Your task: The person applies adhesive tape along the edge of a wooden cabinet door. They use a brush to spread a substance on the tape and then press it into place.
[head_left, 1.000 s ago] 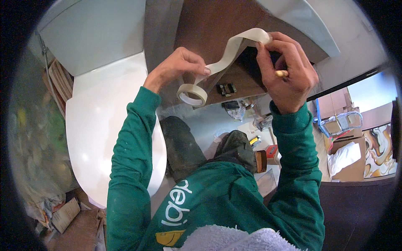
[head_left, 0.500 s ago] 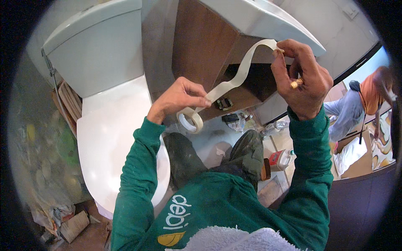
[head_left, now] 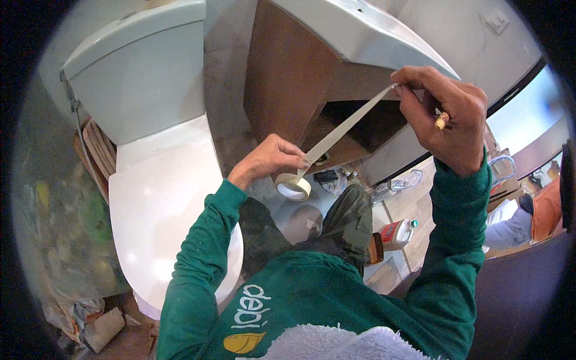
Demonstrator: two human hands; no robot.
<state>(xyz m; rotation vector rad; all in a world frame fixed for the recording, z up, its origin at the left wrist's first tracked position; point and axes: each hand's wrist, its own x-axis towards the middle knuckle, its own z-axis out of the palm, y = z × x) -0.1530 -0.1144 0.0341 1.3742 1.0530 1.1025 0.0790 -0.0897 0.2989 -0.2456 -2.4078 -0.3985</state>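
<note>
A strip of cream masking tape [head_left: 345, 128] stretches taut and slanting between my hands, in front of the brown basin cabinet. My left hand [head_left: 271, 161] pinches the strip at its lower end, beside the tape roll [head_left: 293, 188], which hangs just under the fingers. The upper end is held between the thumb and index finger of my right hand [head_left: 447, 111]. A small yellowish stick-like piece [head_left: 442, 121] pokes out of the right hand's curled fingers; the rest of it is hidden.
A white toilet [head_left: 174, 222] stands at my left. Ahead is a white basin [head_left: 372, 36] over the brown cabinet [head_left: 288, 66]. A red-labelled jug [head_left: 397, 234] with a green cap stands on the floor at right. Another person in orange [head_left: 546, 207] bends at far right.
The tape strip has gone from slack and wavy to straight. My right hand has moved right and down a little; my left hand and the roll have shifted right. The other person appears lower.
</note>
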